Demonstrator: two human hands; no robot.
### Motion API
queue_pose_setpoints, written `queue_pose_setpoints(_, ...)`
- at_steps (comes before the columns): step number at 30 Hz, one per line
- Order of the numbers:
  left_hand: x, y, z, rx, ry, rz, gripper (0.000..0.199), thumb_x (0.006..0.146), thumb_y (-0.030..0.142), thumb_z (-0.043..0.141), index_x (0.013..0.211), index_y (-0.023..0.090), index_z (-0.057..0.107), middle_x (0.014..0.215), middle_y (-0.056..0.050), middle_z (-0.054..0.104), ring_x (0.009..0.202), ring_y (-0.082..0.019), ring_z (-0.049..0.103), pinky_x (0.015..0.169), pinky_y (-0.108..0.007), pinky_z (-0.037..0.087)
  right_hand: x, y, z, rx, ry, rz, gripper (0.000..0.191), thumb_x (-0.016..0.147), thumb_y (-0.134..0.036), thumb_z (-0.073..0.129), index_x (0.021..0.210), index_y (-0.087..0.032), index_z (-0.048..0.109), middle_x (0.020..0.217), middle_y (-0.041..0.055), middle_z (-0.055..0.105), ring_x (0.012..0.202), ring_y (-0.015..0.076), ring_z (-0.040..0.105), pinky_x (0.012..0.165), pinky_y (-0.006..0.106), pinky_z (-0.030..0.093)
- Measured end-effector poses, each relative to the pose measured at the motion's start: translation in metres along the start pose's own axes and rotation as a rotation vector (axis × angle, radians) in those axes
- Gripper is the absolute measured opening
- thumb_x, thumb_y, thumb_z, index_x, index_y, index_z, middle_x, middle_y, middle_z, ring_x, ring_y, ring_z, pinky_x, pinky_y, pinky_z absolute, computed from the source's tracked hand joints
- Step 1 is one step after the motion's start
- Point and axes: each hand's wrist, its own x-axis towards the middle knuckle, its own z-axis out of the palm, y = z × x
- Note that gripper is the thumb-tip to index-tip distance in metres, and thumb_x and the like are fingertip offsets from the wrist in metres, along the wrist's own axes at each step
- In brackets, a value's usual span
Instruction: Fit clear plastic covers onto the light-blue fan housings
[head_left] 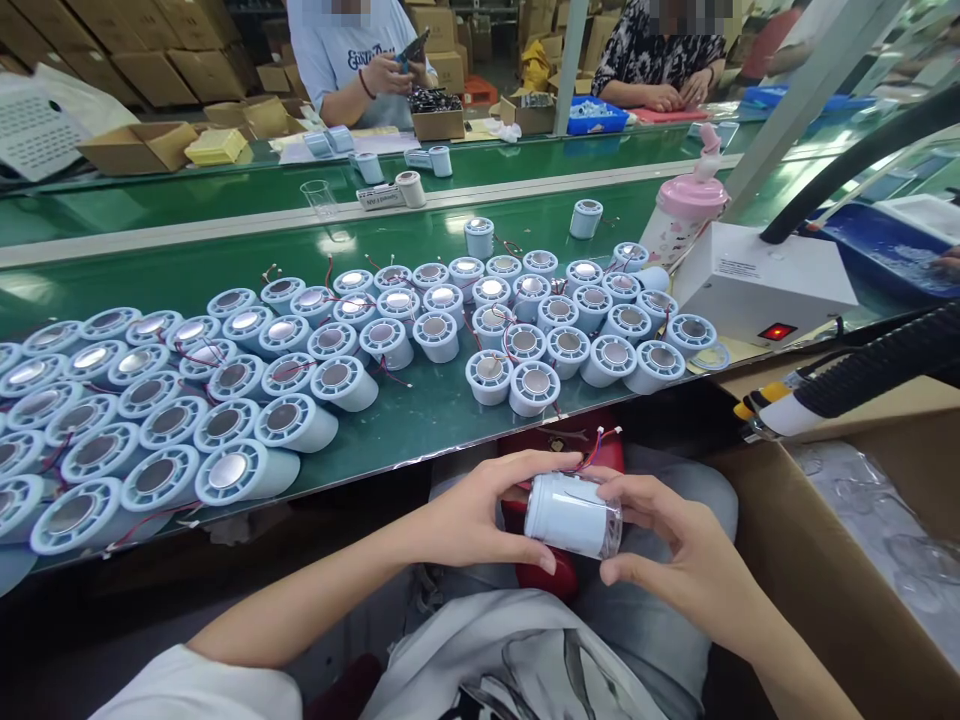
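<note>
Above my lap, both hands hold a light-blue cylindrical fan housing (564, 515), tipped on its side. My left hand (476, 510) is closed around its left end, thumb below and fingers over the top. My right hand (686, 540) grips the right end, where a clear plastic cup (613, 530) surrounds the housing. Thin red and blue wires (598, 443) with small white plugs stick up from its top. Part of the housing is hidden behind my fingers. In front of me, many similar housings (536, 382) stand on the green bench (420, 425), round metal discs on top and wires between them.
At the right stand a white box (765, 285) with a lit red switch, a black hose (877, 360) and a carton (817, 560) of clear plastic cups. A pink-lidded bottle (686, 215) stands behind the box. Two co-workers (360, 75) sit across the bench.
</note>
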Motion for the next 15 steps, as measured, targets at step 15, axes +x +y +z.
queue_pose_setpoints(15, -0.0007, 0.0032, -0.0029, 0.153, 0.003, 0.088, 0.077, 0.066, 0.029, 0.083, 0.135, 0.026, 0.05, 0.135, -0.01, 0.055, 0.124, -0.026, 0.052, 0.105, -0.038, 0.042, -0.0013, -0.0038, 0.0012, 0.058, 0.006, 0.041, 0.039, 0.073, -0.025, 0.079, 0.107, -0.027, 0.059, 0.127, 0.005, 0.061, 0.108, 0.0237, 0.063, 0.09, 0.033, 0.055)
